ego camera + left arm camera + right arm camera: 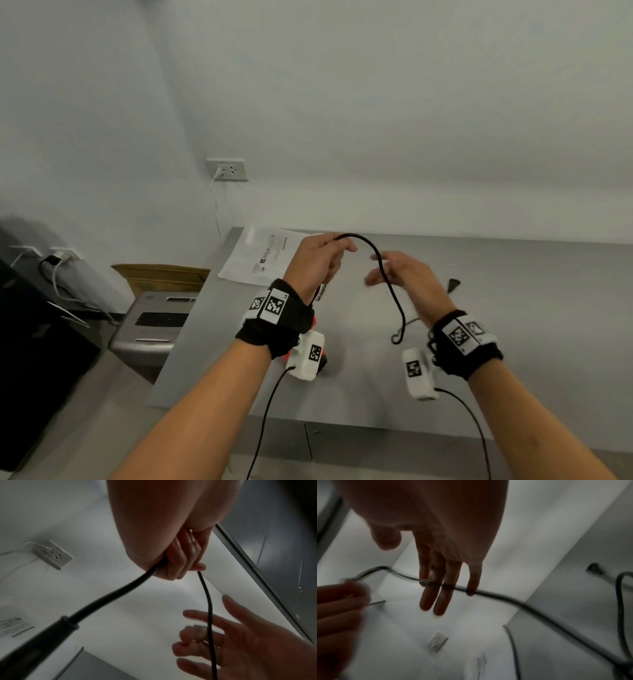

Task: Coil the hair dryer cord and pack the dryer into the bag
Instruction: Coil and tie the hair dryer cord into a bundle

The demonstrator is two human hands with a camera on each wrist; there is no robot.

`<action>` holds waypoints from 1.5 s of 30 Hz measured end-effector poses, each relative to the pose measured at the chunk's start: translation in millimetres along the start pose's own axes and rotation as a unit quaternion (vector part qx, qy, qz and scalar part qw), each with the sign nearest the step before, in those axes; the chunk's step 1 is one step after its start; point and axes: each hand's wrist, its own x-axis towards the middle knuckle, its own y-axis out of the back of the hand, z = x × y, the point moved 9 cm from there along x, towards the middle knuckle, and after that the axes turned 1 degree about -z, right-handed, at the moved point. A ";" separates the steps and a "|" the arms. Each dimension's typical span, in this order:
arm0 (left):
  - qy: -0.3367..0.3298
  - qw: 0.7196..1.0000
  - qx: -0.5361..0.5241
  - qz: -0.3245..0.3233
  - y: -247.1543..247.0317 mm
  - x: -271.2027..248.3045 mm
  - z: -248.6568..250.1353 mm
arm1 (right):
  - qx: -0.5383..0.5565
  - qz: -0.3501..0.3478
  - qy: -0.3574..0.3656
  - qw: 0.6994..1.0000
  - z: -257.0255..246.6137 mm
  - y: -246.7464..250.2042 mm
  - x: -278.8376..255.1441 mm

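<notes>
My left hand [315, 260] grips the black cord [388, 284] in a fist above the grey table [513, 325]. From the fist the cord arcs right and hangs down to a small loop on the table. My right hand [404, 277] is open, fingers straight, with the cord lying across them [505, 599]. The plug [454, 285] lies on the table behind that hand. A red part of the dryer [286, 358] shows under my left wrist; the rest is hidden. In the left wrist view the cord's thick black sleeve [68, 622] runs down from the fist [176, 561]. The white printed bag [253, 257] lies flat at the table's far left corner.
A wall outlet [227, 169] with a white plug and lead sits above the table's far left corner. Left of the table stand a cardboard box [161, 277] and a grey machine [157, 325]. More white cables hang at the far left.
</notes>
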 end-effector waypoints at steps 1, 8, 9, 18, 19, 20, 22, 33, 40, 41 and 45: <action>-0.001 1.000 -0.006 0.000 -1.7 1.2 0.0 | -0.006 -0.044 -0.005 0.999 -5.7 -20.6 -3.4; 0.014 0.999 0.032 -0.017 6.0 -2.1 -30.6 | 0.065 0.116 -0.016 0.991 -5.0 9.5 -3.7; 0.022 0.998 0.061 -0.026 4.3 -5.5 -38.8 | 0.073 0.148 -0.007 0.986 -9.4 22.0 -3.0; 0.010 0.999 -0.013 -0.029 -17.8 -5.1 -36.5 | -0.301 0.052 -0.059 0.951 30.5 -10.8 9.0; 0.007 0.999 -0.026 -0.026 -19.3 -4.1 -37.3 | -0.334 -0.008 -0.068 0.940 41.5 -30.4 2.7; 0.004 0.999 -0.037 -0.025 -20.4 -4.1 -38.3 | -0.356 -0.056 -0.070 0.930 49.3 -47.7 -6.6; 0.003 0.998 -0.065 -0.023 -20.7 -5.4 -39.6 | -0.395 -0.110 -0.057 0.910 55.7 -70.6 -27.0; 0.029 0.995 -0.076 -0.064 -41.1 -8.5 -53.8 | -0.611 -0.207 0.074 0.760 -22.0 -70.9 -75.9; -0.012 0.985 0.135 -0.104 -55.8 -16.4 -42.9 | -0.589 -0.118 0.176 0.780 -88.8 -26.9 -54.8; -0.015 0.984 0.130 -0.118 -60.7 -18.4 -41.9 | -0.575 -0.094 0.184 0.792 -90.7 -16.9 -47.1; -0.018 0.989 0.087 -0.119 -64.3 -14.8 -45.8 | -0.547 -0.021 0.179 0.818 -83.4 14.3 -23.4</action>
